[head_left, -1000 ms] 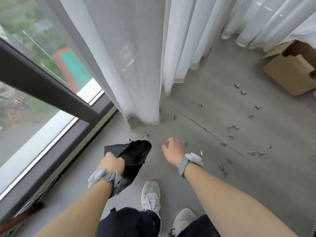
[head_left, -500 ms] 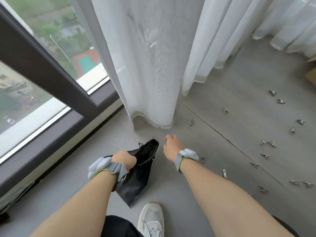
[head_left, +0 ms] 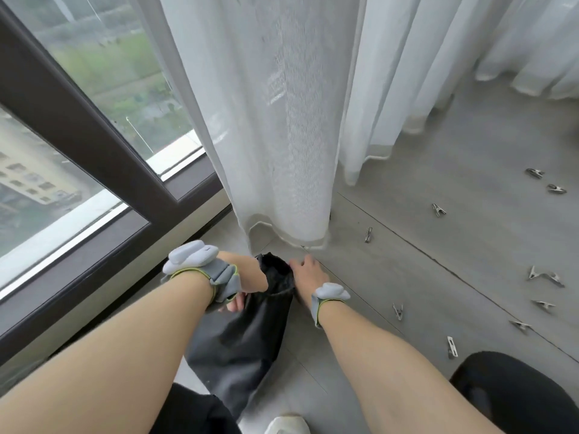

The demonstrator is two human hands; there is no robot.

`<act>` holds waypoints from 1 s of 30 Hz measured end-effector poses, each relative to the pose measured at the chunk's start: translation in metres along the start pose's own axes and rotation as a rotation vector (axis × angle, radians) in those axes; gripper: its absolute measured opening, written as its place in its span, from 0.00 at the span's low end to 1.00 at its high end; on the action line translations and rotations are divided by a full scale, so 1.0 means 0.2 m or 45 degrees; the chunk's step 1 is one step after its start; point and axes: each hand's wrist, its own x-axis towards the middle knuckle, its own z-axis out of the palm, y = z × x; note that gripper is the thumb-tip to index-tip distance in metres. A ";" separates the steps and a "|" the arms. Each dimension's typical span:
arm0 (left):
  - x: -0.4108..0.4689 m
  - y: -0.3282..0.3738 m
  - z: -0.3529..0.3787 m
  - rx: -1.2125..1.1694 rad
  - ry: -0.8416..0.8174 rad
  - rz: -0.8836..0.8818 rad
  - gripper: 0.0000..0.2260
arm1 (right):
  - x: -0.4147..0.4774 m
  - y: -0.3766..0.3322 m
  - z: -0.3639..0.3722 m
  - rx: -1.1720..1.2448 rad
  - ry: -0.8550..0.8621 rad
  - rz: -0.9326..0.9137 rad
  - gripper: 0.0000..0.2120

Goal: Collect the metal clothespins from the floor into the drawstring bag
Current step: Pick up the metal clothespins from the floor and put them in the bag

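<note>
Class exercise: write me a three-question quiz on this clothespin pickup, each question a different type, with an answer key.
1. True or false: the left hand grips the black bag at its mouth.
2. Multiple choice: where is the right hand? A) at the bag's mouth B) on the curtain C) on the window
3. Fill in: the clothespins lying loose on the floor are to the person's ____.

Key: 1 true; 2 A; 3 right.
</note>
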 end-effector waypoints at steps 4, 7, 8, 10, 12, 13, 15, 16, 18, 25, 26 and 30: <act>0.01 0.10 0.00 0.171 0.076 0.075 0.19 | 0.03 0.02 0.03 -0.080 0.023 0.021 0.13; 0.03 0.15 0.00 0.267 0.167 0.186 0.18 | 0.01 0.07 0.02 -0.147 0.006 0.024 0.13; 0.04 0.17 0.00 0.296 0.215 0.207 0.16 | 0.00 0.09 0.00 -0.145 -0.003 0.039 0.13; 0.09 0.19 0.01 0.387 0.353 0.232 0.11 | -0.02 0.16 -0.05 -0.067 -0.008 0.097 0.11; 0.11 0.23 0.00 0.417 0.435 0.233 0.12 | -0.05 0.26 -0.12 0.111 0.049 0.181 0.11; 0.12 0.25 0.00 0.415 0.444 0.238 0.13 | -0.06 0.31 -0.16 0.183 0.092 0.213 0.13; 0.14 0.29 -0.02 0.429 0.478 0.259 0.13 | -0.07 0.42 -0.22 0.267 0.172 0.281 0.19; 0.14 0.31 -0.03 0.451 0.506 0.276 0.14 | -0.06 0.47 -0.25 0.293 0.206 0.324 0.20; 0.13 0.38 -0.04 0.484 0.547 0.327 0.16 | -0.02 0.57 -0.30 0.337 0.233 0.414 0.17; 0.13 0.57 0.00 0.576 0.425 0.476 0.15 | 0.13 0.73 -0.37 0.484 0.376 0.648 0.18; 0.12 0.58 0.00 0.580 0.408 0.492 0.14 | 0.15 0.72 -0.38 0.464 0.370 0.630 0.23; 0.13 0.71 0.07 0.680 0.370 0.572 0.14 | 0.26 0.73 -0.33 0.251 0.228 0.570 0.26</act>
